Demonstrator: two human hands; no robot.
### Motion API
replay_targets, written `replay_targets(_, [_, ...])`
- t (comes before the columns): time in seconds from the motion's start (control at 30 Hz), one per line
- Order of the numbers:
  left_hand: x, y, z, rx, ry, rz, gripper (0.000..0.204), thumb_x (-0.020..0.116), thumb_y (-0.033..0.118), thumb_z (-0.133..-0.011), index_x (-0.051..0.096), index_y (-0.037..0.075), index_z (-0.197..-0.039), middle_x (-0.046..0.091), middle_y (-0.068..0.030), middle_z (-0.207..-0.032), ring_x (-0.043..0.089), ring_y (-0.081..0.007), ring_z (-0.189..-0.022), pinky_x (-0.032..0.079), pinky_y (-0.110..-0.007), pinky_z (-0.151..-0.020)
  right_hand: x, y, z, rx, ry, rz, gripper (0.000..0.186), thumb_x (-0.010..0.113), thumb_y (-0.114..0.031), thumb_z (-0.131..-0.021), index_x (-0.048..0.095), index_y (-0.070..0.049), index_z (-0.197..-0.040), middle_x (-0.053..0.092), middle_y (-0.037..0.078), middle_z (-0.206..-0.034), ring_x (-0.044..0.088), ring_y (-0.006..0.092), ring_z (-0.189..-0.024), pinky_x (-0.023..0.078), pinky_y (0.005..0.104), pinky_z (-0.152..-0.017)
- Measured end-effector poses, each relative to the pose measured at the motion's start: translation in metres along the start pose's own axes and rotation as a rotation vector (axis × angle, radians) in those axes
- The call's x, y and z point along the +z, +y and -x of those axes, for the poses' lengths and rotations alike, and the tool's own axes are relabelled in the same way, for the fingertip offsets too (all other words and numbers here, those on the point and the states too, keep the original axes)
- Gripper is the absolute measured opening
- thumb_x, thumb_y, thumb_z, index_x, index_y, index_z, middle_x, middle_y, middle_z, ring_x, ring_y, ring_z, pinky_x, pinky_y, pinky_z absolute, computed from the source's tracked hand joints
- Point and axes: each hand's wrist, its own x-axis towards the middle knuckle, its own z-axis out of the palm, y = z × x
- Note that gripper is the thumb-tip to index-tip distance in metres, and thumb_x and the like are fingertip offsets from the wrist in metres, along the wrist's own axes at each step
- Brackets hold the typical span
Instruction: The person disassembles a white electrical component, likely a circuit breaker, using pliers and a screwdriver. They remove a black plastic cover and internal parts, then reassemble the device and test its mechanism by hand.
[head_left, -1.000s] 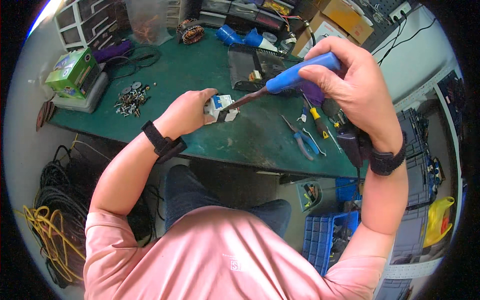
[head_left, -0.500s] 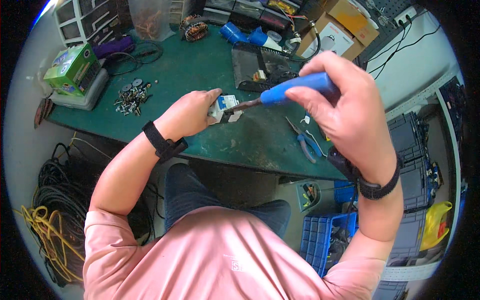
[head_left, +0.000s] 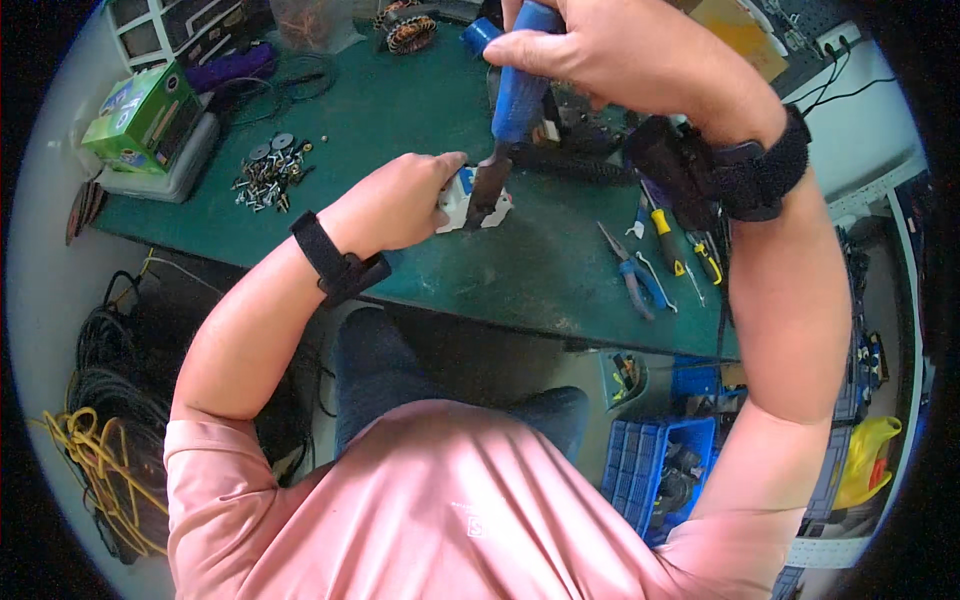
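Gripping a blue-handled tool (head_left: 517, 105) in the right hand (head_left: 590, 45), with the thumb laid against the handle. Clamping the left end of a small white block (head_left: 456, 205) in the left hand (head_left: 400, 195). Working with the two hands apart, each closed on a separate item.

Cutting off some right-hand fingers and the handle's top end at the upper border of the view. Covering the block's middle with the tool's broad dark blade; not managing to tell whether touching it or only crossing in front. Hiding the block's left end, and part of the grip, behind the left hand. Screening much of a black tray (head_left: 585, 168) behind the handle and right arm.

Finding the block over the green worktop (head_left: 370, 120), nearer the front edge than the far edge. Seeing white casing, a blue patch on the upper side, pale angular corners jutting out right of the blade; finding finer detail too small to make out.

Noting blue-handled pliers (head_left: 628, 266) near the front edge, toward the right corner, just beside a yellow-and-black screwdriver (head_left: 666, 242). Noting screws and washers (head_left: 270, 175) heaped toward the left edge, near a green box (head_left: 145, 115) sitting on a grey case (head_left: 170, 180).
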Motion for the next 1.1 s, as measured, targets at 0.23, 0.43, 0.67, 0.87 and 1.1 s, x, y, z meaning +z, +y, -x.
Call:
replay_targets(0.23, [-0.030, 0.005, -0.002, -0.032, -0.102, 0.251, 0.058, 0.071, 0.020, -0.085, 0.051, -0.004, -0.134, 0.065, -0.0274, -0.114, 0.063, -0.0413, -0.107, 0.050, -0.045, -0.092, 0.021, 0.001, 0.025, -0.255, 0.163, 0.028, 0.028, 0.074, -0.020, -0.080, 0.059, 0.004, -0.087, 0.061, 0.021, -0.082, 0.061, 0.0341, -0.075, 0.048, 0.0384, -0.068])
replay_targets(0.43, [-0.005, -0.004, -0.011, 0.188, -0.109, -0.061, 0.054, 0.072, 0.015, -0.080, 0.053, -0.005, -0.126, 0.067, -0.0285, -0.093, 0.065, -0.0459, -0.089, 0.052, -0.050, -0.077, 0.049, -0.011, 0.040, -0.254, 0.303, 0.013, 0.026, 0.074, -0.017, -0.078, 0.054, 0.000, -0.085, 0.055, 0.019, -0.077, 0.056, 0.0360, -0.070, 0.044, 0.0396, -0.063])
replay_targets(0.67, [-0.005, -0.002, -0.012, 0.243, -0.134, -0.040, 0.061, 0.068, 0.008, -0.079, 0.048, -0.006, -0.134, 0.067, -0.0287, -0.088, 0.067, -0.0450, -0.085, 0.053, -0.051, -0.073, 0.063, -0.012, 0.067, -0.180, 0.393, -0.048, 0.025, 0.075, -0.011, -0.075, 0.052, -0.003, -0.082, 0.048, 0.015, -0.073, 0.051, 0.0372, -0.066, 0.041, 0.0419, -0.059])
replay_targets(0.87, [-0.013, 0.013, -0.019, 0.124, -0.236, -0.136, 0.058, 0.067, 0.010, -0.081, 0.049, -0.005, -0.134, 0.068, -0.0282, -0.090, 0.067, -0.0436, -0.088, 0.053, -0.049, -0.078, 0.080, -0.019, 0.097, -0.138, 0.465, -0.082, 0.025, 0.078, -0.007, -0.072, 0.056, -0.002, -0.082, 0.047, 0.013, -0.071, 0.051, 0.0348, -0.060, 0.041, 0.0406, -0.053])
replay_targets(1.1, [-0.020, 0.018, -0.017, 0.095, -0.251, -0.110, 0.060, 0.071, 0.011, -0.081, 0.049, -0.003, -0.135, 0.068, -0.0272, -0.093, 0.066, -0.0438, -0.091, 0.052, -0.049, -0.079, 0.116, -0.031, 0.144, -0.167, 0.459, 0.050, 0.037, 0.083, -0.007, -0.069, 0.059, -0.001, -0.096, 0.055, 0.012, -0.077, 0.056, 0.0275, -0.058, 0.045, 0.0369, -0.049])
